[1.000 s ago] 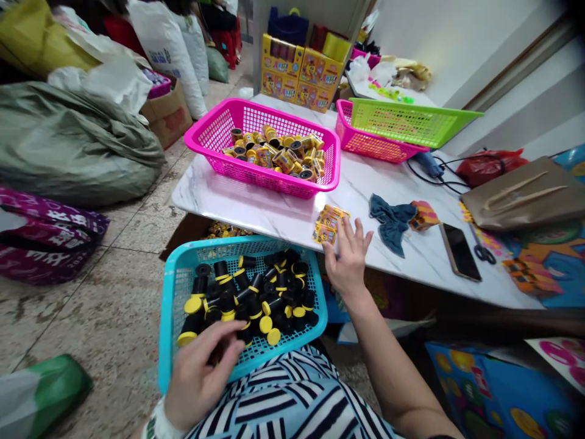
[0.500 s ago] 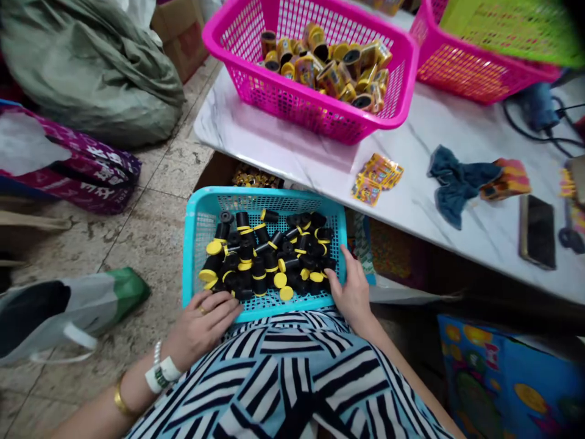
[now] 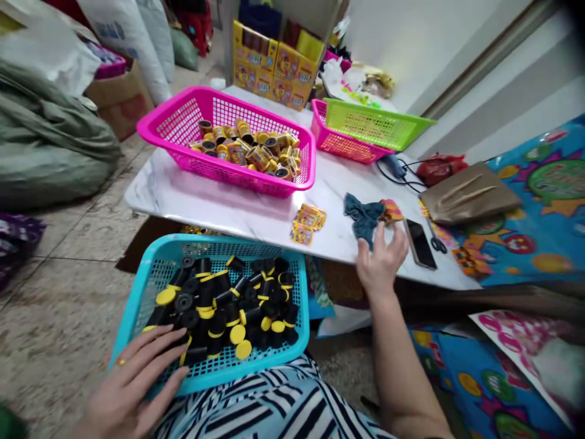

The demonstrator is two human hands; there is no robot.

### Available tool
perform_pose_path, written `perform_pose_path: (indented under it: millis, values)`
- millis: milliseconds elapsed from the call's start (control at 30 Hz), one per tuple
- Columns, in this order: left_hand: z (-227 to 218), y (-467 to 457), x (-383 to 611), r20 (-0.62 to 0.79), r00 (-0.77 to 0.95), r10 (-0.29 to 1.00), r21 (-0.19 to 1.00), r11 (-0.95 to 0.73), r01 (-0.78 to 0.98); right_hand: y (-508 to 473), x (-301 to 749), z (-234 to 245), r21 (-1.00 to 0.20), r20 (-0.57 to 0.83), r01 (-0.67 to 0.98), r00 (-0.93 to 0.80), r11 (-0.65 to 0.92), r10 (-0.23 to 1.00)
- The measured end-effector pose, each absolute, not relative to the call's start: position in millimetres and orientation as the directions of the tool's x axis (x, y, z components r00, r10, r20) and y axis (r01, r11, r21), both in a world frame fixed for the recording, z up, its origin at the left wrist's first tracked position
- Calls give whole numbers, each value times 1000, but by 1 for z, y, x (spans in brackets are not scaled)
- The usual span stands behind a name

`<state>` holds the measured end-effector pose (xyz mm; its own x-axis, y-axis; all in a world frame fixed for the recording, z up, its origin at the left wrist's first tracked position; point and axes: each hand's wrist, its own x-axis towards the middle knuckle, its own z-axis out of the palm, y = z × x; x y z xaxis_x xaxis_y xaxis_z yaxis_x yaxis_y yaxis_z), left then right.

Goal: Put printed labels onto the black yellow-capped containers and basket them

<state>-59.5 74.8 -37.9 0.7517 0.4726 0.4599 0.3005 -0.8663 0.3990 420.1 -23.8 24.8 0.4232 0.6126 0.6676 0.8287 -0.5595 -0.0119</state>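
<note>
A turquoise basket (image 3: 155,271) rests on my lap, filled with several black tubes with yellow caps (image 3: 228,299). My left hand (image 3: 132,381) lies open with spread fingers on the basket's near left corner. My right hand (image 3: 381,262) reaches over the near edge of the white marble table (image 3: 237,210), fingers apart, holding nothing, right by a dark blue cloth (image 3: 363,216) and a small colourful box (image 3: 390,210). A stack of yellow stickers (image 3: 308,222) lies on the table to the left of that hand.
A pink basket (image 3: 183,131) of yellow-labelled tubes stands at the table's back. A green basket (image 3: 372,122) sits inside another pink one. A phone (image 3: 419,242), scissors (image 3: 436,242), a brown paper bag (image 3: 470,195), and floor sacks (image 3: 46,146) surround.
My right hand left the turquoise basket's right edge and rose to the table by the blue cloth. My left hand slid along the basket's near left corner. The view tilted up.
</note>
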Motion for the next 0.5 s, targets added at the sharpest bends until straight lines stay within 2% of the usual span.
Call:
perform_pose_path:
  millis: [100, 167, 267, 333, 433, 500]
  values:
    - [-34, 67, -55, 438, 729, 526, 387, -842, 375, -24, 458, 21, 41, 432, 784, 545, -620, 718]
    - [-32, 58, -57, 426, 710, 560, 390, -822, 414, -27, 461, 15, 67, 394, 803, 524, -593, 755]
    - [-27, 48, -62, 403, 656, 638, 422, -766, 486, -30, 439, 16, 12, 492, 863, 435, -505, 755]
    - [-20, 45, -61, 393, 616, 682, 472, -725, 501, -27, 411, 22, -67, 589, 928, 333, -367, 736]
    - [-8, 46, -47, 380, 516, 768, 624, -624, 470, -11, 368, 27, -129, 652, 983, 182, -128, 736]
    - [0, 49, -31, 336, 445, 830, 740, -525, 421, 3, 349, 24, -88, 646, 994, 107, -65, 756]
